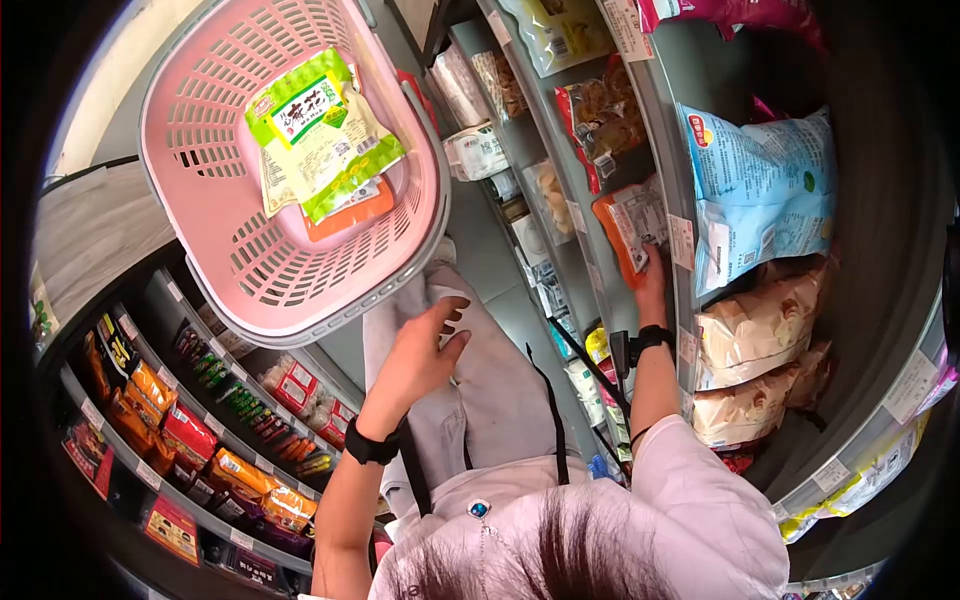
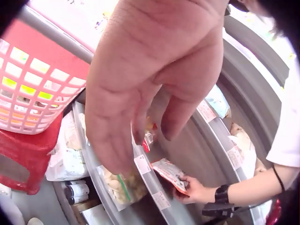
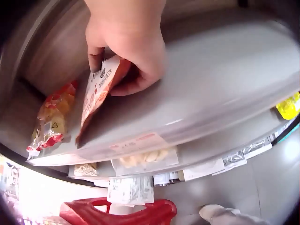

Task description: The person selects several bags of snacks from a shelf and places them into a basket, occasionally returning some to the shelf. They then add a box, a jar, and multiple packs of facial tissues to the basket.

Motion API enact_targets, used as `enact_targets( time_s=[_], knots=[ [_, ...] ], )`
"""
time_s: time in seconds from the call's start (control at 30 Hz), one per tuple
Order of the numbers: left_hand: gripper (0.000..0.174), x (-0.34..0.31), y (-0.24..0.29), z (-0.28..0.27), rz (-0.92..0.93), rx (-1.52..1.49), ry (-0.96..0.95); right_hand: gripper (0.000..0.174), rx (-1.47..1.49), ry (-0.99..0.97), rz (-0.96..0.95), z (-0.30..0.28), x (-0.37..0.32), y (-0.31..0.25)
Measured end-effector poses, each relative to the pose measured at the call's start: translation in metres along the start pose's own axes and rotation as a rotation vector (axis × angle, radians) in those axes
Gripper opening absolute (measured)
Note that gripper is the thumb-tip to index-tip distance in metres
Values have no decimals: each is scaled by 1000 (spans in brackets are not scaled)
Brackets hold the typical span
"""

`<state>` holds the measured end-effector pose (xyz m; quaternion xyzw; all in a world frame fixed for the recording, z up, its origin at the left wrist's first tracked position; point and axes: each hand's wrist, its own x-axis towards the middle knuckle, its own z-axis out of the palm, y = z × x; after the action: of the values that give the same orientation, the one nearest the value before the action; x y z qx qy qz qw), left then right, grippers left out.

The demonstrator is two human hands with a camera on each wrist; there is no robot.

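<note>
My right hand (image 3: 126,42) pinches the edge of an orange and white packet (image 3: 99,89) just over a grey shelf. In the head view that packet (image 1: 632,225) lies tilted at the shelf's front, the right hand (image 1: 652,280) at its lower end. My left hand (image 1: 425,350) hangs in the air below the pink basket (image 1: 300,318), fingers loosely bent and holding nothing. Large in the left wrist view, the left hand (image 2: 150,61) has nothing between thumb and fingers. Inside the basket lie a green and white packet (image 1: 320,125) and an orange one (image 1: 350,212) partly under it.
A red and clear snack bag (image 3: 54,117) lies farther along the same shelf. Blue (image 1: 765,190) and beige bags (image 1: 760,325) fill the shelf at the right. Snack racks (image 1: 205,425) stand at the lower left. A red stool (image 2: 35,152) is under the basket.
</note>
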<state>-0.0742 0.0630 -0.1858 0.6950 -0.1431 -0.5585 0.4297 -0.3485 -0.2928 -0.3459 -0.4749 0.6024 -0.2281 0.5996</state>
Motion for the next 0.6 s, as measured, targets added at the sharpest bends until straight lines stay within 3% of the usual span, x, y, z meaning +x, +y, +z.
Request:
enact_targets(
  time_s=[0.07, 0.17, 0.3, 0.47, 0.5, 0.57, 0.6],
  knots=[
    [33, -1, -6, -1, 7, -7, 35, 43, -324, 122, -167, 24, -14, -15],
    [32, -1, -12, -2, 2, 21, 67, 47, -532, 23, -349, 7, 1, 0],
    [32, 0, -12, -2, 36, 55, 106, 46, -707, -1, -120, 14, -14, -6],
    [31, -9, 8, -28, 48, -62, 163, 59, -795, 139, -179, 12, -24, -3],
    [31, -12, 11, -42, 52, -132, 191, 60, -683, 174, -185, 14, -32, -4],
    [29, -16, 21, -75, 37, -242, 311, 59, -770, 244, -224, 22, -53, -11],
    [29, -16, 25, -93, 21, -280, 400, 57, -965, 281, -262, 28, -67, -19]
  ],
)
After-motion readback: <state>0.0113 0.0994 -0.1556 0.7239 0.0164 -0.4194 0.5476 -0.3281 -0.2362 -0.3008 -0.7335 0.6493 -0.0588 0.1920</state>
